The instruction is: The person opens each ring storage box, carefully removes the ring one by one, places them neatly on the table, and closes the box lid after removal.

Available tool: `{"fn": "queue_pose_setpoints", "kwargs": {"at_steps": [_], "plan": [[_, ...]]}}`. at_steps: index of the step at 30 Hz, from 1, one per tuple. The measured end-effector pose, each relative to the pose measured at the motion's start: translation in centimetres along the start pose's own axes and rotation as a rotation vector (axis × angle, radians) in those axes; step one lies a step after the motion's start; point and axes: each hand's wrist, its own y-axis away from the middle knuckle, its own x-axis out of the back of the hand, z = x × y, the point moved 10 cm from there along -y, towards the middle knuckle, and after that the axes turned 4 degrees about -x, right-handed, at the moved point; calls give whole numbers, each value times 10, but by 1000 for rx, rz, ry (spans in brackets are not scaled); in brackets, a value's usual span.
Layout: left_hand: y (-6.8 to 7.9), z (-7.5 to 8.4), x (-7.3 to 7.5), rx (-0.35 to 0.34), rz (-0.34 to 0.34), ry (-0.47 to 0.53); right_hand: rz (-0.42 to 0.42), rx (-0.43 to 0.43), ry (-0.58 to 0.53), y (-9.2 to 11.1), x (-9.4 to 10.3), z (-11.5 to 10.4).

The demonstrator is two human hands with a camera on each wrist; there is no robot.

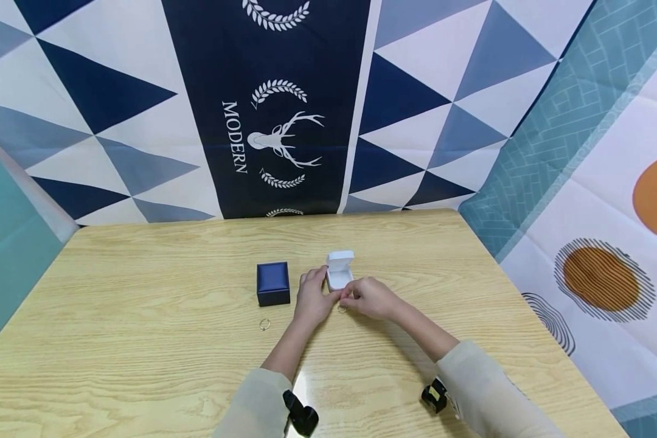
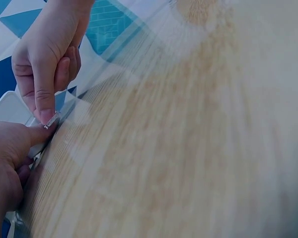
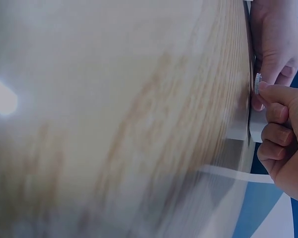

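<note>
A small white ring box point(image 1: 340, 277) stands on the table with its lid raised. My left hand point(image 1: 312, 299) holds it from the left and front, the thumb along its near side. Between thumb and forefinger, my right hand point(image 1: 373, 298) pinches a ring point(image 1: 342, 309) just in front of the box. In the right wrist view the ring point(image 3: 258, 83) shows a stone-studded band, close to the left thumb. The left wrist view shows the same ring point(image 2: 51, 120) at the right fingertips; part of the box is hidden behind the left hand.
A dark blue box point(image 1: 273, 283) with its lid down stands left of the left hand. A second ring point(image 1: 264, 324) lies on the wooden table point(image 1: 142, 340) in front of it. Patterned cloth point(image 1: 274, 109) hangs behind the table's far edge.
</note>
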Motion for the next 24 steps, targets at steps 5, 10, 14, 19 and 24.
{"fn": "queue_pose_setpoints", "kwargs": {"at_steps": [5, 10, 14, 19, 24], "plan": [[0, 0, -1, -8, 3, -6, 8, 4, 14, -1, -1, 0], [0, 0, -1, -12, 4, -11, 18, 11, 25, -1, -1, -1], [-1, 0, -1, -4, 1, -7, 22, 1, 20, 0, -1, 0], [0, -1, -1, 5, -3, -6, 29, 2, 22, 0, -1, -1], [0, -1, -1, 10, -4, -5, 31, 1, 18, 0, -1, -1]]}}
